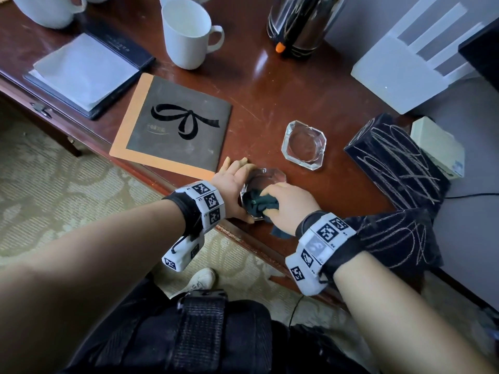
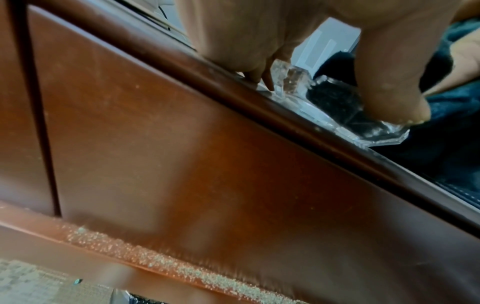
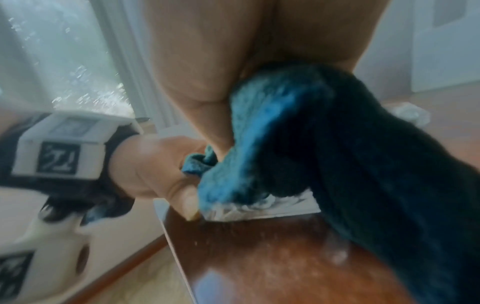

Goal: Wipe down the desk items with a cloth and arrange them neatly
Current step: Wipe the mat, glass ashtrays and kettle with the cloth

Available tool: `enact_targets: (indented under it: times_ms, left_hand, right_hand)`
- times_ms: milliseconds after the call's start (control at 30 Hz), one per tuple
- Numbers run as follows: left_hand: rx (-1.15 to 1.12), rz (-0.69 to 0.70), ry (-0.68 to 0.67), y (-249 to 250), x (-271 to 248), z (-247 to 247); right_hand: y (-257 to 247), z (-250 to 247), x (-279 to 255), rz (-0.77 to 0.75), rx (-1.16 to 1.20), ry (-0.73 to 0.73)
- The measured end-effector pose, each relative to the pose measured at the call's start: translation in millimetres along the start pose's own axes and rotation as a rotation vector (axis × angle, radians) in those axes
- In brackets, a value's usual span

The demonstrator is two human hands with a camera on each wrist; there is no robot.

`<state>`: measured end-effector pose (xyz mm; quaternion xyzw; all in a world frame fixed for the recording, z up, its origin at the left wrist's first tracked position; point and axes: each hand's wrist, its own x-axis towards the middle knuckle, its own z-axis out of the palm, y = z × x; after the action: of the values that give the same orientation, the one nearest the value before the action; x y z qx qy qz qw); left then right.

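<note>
Desk (image 1: 259, 85) carries every item | folder (image 1: 172, 125) lies just left of your ashtray (image 1: 272, 177), a second ashtray (image 1: 303, 144) just beyond it | your left hand (image 1: 232, 182) clamps the ashtray's rim at the desk's near edge to steady it | your right hand (image 1: 290, 205) grips the cloth (image 1: 260, 203), pressing it into the bowl to wipe.

Near glass ashtray (image 1: 266, 182) mostly hidden under both hands and dark cloth (image 1: 260, 202); right wrist view blurred.
</note>
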<state>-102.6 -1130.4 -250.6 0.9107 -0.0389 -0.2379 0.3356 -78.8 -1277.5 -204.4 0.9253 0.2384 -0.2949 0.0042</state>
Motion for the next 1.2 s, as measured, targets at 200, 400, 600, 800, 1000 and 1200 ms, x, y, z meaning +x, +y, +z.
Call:
enact_targets:
  times_ms: [200, 400, 600, 800, 1000, 1200]
  left_hand:
    - [0.016, 0.013, 0.009, -2, 4, 1]
    - [0.01, -0.001, -0.001, -5, 5, 3]
    - [0.007, -0.016, -0.019, -2, 2, 0]
    - [0.007, -0.01, -0.02, 2, -2, -3]
    - [0.007, -0.016, -0.035, 2, -3, -4]
    - [0.0, -0.023, -0.032, -2, 2, 2]
  right_hand:
    - [-10, 13, -1, 0.06, 0.252, 0.13]
    - [17, -19, -13, 0.168, 0.108, 0.115]
    - [12, -11, 20, 0.172, 0.171, 0.322]
    - [22, 4, 7, 0.31, 0.114, 0.198]
    - [28, -16, -2, 0.239, 0.067, 0.05]
    - [11, 10, -11, 0.329, 0.053, 0.162]
